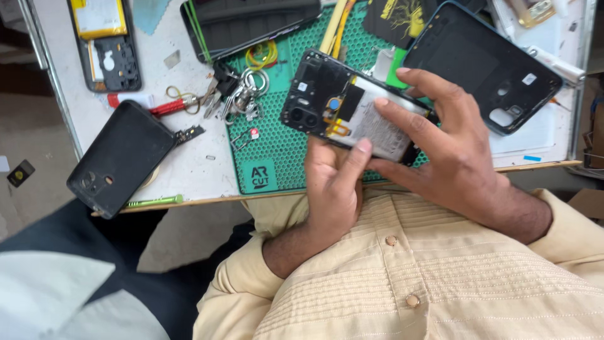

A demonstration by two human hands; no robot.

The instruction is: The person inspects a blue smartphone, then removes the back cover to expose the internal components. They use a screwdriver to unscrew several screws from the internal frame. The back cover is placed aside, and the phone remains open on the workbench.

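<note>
I hold an opened smartphone [343, 104] with its back cover off, above the green cutting mat [277, 148]. Its camera module, gold flex cable and grey battery are exposed. My left hand [333, 182] grips the phone from below, thumb pressed on the battery's lower edge. My right hand [447, 151] holds the phone's right end, with fingers spread over the battery. The removed dark back cover [481, 66] lies to the right on the bench.
A black phone case [119, 157] lies at the left near the bench edge. Another opened phone with a yellow battery [104, 41] sits top left. Keys [242, 91], a red-handled tool [167, 107], rubber bands [261, 55] and a dark tray [251, 22] crowd the bench.
</note>
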